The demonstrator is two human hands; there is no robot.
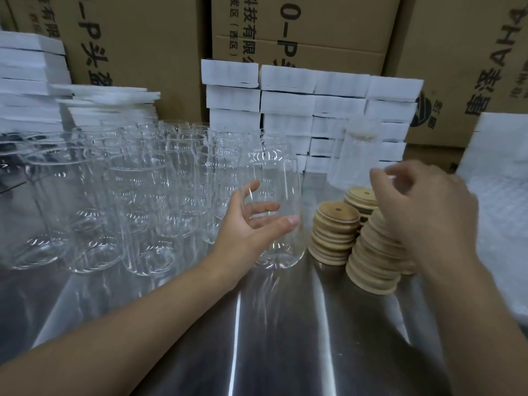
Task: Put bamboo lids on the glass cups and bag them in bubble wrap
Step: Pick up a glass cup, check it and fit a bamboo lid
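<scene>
One clear, tall glass cup point(274, 247) stands upright on the shiny steel table point(257, 338), at the right-hand edge of a crowd of matching empty glass cups point(137, 195), and it is the one the left grip point(248, 224) is set around. That grip comes in from the cup's left side, released and spread. The thumb crosses the front of the glass at mid-height and the fingers show through it from behind. Whether skin touches the glass yet I cannot tell. The cup's long axis is vertical and its open mouth faces up, bare of any lid.

Just to the cup's right, close but apart from it, sit stacks of round pale bamboo lids point(334, 232), each with a small hole in its top. The right grip point(428, 207) hovers directly above these stacks with its fingers curled. It is blurred, so I cannot tell if it pinches anything. The right grip is therefore the nearer to the lids, and the left the nearer to the cup. A lid would likely travel a short way leftward and down, flat onto the upright rim.

The cup looks thin-walled, smooth and slightly narrowed at the neck, so it probably wants a firm hold around the middle. Behind the lids stands one cup already in a bubble wrap bag point(357, 155), and loose white bubble wrap point(500, 210) lies to the far right.
</scene>
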